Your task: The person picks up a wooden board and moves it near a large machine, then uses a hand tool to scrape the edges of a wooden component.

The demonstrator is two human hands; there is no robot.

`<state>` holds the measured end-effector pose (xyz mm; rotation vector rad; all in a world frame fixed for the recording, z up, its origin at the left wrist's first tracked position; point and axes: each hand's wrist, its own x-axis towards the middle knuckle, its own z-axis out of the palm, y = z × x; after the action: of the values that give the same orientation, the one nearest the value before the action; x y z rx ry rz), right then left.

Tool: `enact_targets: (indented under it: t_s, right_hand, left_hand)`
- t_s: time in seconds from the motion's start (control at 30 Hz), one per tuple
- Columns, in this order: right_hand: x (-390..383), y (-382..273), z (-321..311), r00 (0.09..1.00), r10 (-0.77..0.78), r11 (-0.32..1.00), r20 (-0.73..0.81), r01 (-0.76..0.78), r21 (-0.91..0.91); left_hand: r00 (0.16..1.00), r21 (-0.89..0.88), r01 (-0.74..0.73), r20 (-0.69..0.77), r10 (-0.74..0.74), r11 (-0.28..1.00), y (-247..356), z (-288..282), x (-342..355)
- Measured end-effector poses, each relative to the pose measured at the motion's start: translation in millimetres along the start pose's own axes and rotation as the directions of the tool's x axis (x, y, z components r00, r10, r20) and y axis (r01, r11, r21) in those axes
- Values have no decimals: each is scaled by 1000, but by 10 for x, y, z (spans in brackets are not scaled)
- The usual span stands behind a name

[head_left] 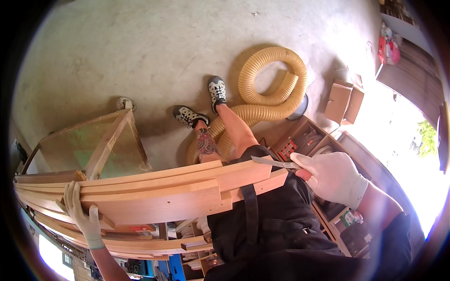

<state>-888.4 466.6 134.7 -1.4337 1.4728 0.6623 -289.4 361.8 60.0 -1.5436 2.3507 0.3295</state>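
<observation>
Head view: your left hand (83, 211) grips the stacked wooden boards (154, 192) at eight o'clock, steadying them; your right hand (333, 177) clasps a chisel (274, 162).

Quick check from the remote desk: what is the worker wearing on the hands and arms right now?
Both hands are in light-coloured knit work gloves. The left hand's glove looks pale greyish with a ribbed, slightly greenish cuff at the wrist. The right hand's glove is white with a snug knit cuff. Both forearms are bare past the cuffs, with no long sleeves; a dark sleeve shows only high on the right arm.
</observation>
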Motion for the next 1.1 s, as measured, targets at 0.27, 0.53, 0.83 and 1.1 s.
enact_targets:
  t_s: [0.27,0.53,0.83,1.1]
  right_hand:
    - [498,377,470,960,231,970,157,-215,-118]
    - [542,25,86,982,82,929,-172,-12,370]
    - [1585,-484,84,840,-447,823,306,253,508]
    - [1759,-431,488,621,-541,502,567,-303,810]
  left_hand:
    - [1000,-6,-9,-20,9,1000,-13,117,-6]
    - [999,-23,27,-35,-27,999,64,-7,3]
    - [998,-72,22,-51,-25,997,146,-12,59]
    - [992,-131,64,-103,-78,989,135,-8,16]
